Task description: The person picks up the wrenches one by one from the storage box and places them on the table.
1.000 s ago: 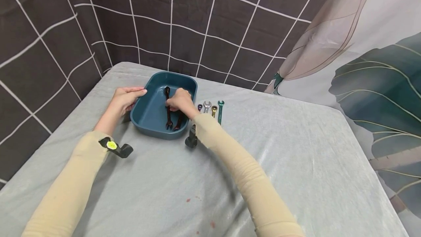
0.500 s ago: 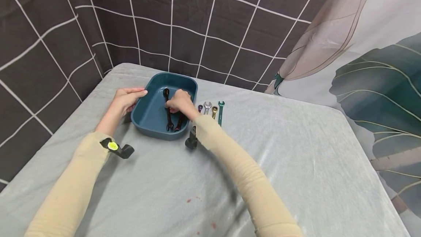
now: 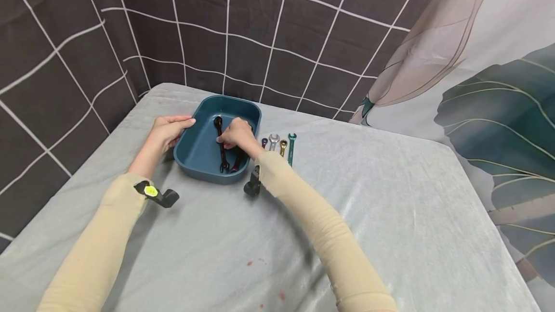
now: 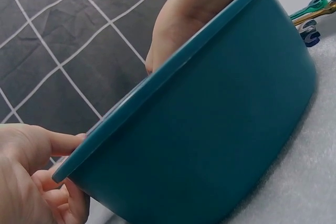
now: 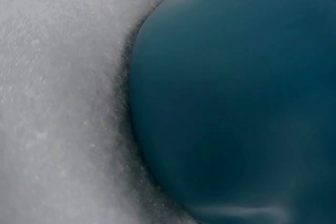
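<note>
In the head view a blue plastic basin stands on the cloth-covered table. My left hand pinches its left rim, thumb on top and the other fingers curled below, as the left wrist view shows. My right hand reaches inside the basin, its thumb and fingers gripping the middle of a dark combination wrench. That wrench lies lengthwise, ring end away from me and open end nearer. Beside it is a second dark wrench, partly hidden under the right hand. The basin's wall fills most of the right wrist view.
Right of the basin lie a purple-ended wrench, a silver wrench, a gold wrench and a green wrench, side by side. The right forearm hides some lower ends. A dark checked cloth hangs behind the table.
The ring end of the gripped wrench has swung slightly left and its open end slightly right. Both hands keep their places on the basin rim and the wrench.
</note>
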`<control>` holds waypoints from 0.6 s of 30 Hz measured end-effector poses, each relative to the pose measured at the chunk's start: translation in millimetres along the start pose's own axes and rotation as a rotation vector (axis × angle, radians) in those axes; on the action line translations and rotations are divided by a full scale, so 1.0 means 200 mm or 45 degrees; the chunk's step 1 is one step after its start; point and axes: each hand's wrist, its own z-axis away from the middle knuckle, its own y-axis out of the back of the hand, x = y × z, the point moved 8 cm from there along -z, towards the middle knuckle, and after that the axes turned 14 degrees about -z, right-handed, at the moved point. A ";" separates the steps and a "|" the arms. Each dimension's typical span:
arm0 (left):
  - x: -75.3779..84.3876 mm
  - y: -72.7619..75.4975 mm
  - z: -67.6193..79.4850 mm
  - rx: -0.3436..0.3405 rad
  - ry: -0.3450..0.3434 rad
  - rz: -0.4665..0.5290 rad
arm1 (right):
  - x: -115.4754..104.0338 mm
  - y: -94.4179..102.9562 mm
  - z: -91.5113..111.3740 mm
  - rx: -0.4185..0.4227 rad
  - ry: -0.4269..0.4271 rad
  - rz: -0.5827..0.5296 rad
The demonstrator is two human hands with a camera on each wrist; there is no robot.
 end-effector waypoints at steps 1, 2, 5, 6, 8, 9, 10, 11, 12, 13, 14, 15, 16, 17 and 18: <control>0.00 0.00 0.00 0.001 -0.001 0.001 | 0.00 0.00 0.00 0.009 0.008 0.001; 0.00 0.00 0.00 0.001 -0.001 0.004 | -0.01 0.00 0.00 0.018 0.017 0.008; 0.01 0.00 0.00 -0.002 -0.001 0.013 | -0.02 0.01 0.00 0.038 0.050 0.012; 0.01 0.00 0.00 -0.002 -0.002 0.016 | -0.02 0.01 0.00 0.041 0.061 0.012; 0.01 0.00 0.00 0.000 -0.006 0.015 | -0.03 0.01 0.01 0.048 0.083 0.012; 0.01 0.00 0.00 0.000 -0.009 0.013 | -0.04 0.01 0.01 0.053 0.094 0.012; 0.02 0.00 0.00 0.000 -0.012 0.010 | -0.04 0.01 0.01 0.058 0.104 0.010; 0.02 0.00 0.00 0.000 -0.013 0.006 | -0.04 0.01 0.02 0.063 0.108 0.008; 0.01 0.00 0.00 0.001 -0.011 0.001 | -0.05 0.01 0.02 0.067 0.113 0.008; 0.01 0.00 0.00 0.000 -0.008 -0.004 | -0.05 0.01 0.02 0.068 0.118 0.002; 0.01 0.00 0.00 -0.003 -0.005 -0.005 | -0.05 0.01 0.03 0.067 0.121 -0.005; 0.01 0.00 0.00 -0.004 0.000 -0.005 | -0.05 0.01 0.03 0.065 0.126 -0.012; 0.01 0.00 0.00 -0.003 0.004 -0.007 | -0.06 0.01 0.04 0.063 0.133 -0.024; 0.01 0.00 0.01 0.000 0.008 -0.006 | -0.06 0.02 0.04 0.057 0.140 -0.031; 0.01 0.00 0.01 0.003 0.008 -0.008 | -0.06 0.02 0.05 0.054 0.148 -0.036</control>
